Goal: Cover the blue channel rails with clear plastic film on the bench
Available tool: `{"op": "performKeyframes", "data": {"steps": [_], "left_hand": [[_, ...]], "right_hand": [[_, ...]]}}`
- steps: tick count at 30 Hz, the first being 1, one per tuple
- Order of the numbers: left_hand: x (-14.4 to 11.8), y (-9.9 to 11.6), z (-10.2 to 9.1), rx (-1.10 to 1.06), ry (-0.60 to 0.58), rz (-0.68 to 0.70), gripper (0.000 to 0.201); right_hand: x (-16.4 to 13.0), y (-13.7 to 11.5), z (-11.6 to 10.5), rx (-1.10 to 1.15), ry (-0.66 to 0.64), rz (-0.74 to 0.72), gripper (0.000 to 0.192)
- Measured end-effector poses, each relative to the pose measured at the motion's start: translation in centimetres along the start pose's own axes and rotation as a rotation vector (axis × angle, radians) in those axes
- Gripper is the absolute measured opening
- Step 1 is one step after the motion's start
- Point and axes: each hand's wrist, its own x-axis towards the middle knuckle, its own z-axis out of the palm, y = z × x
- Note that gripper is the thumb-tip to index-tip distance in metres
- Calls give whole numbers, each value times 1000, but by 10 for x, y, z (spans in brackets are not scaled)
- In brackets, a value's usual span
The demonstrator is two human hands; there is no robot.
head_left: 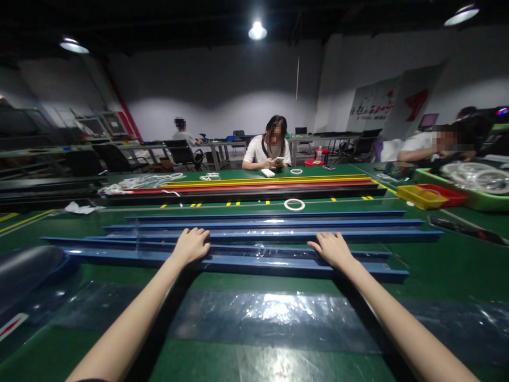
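Observation:
Several long blue channel strips (270, 223) lie side by side across the green table, with shiny clear plastic around parts of them. My left hand (191, 245) rests over the nearer strips left of centre, fingers bent down over a blue strip and thumb pointing inward. On the right, my right hand (332, 248) holds the same group of strips, fingers curled over and thumb stretched inward. Fingertips of both hands are partly hidden. Closer to me, a flat band of clear plastic film (246, 318) runs across the table, and a large plastic roll (29, 270) sits at left.
Yellow, red and black strips (254, 187) lie farther back. A white tape ring (294, 205), white cords (139, 183) and a yellow tray (421, 197) are on the table. A person (268, 146) sits opposite with a phone; another (433, 143) is at right.

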Motion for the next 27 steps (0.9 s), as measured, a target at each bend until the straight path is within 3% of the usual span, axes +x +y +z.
{"op": "performKeyframes", "data": {"steps": [4,10,14,17,20,27], "left_hand": [[2,31,-1,-77,172,61,26],[1,120,-6,-389,141,450,53],[0,157,-2,-398,91,482,77],[-1,163,0,-406,63,483,78],[-2,159,0,-399,55,500,75],[2,153,-2,-408,28,516,72]], "right_hand": [[-2,-2,4,92,-59,36,47],[3,-19,-4,170,-120,18,46],[-4,-12,-17,330,-110,-31,44],[-17,4,-27,455,-155,-114,64],[-28,10,-30,387,-186,-180,88],[-28,-7,-23,184,-150,-219,87]]}}
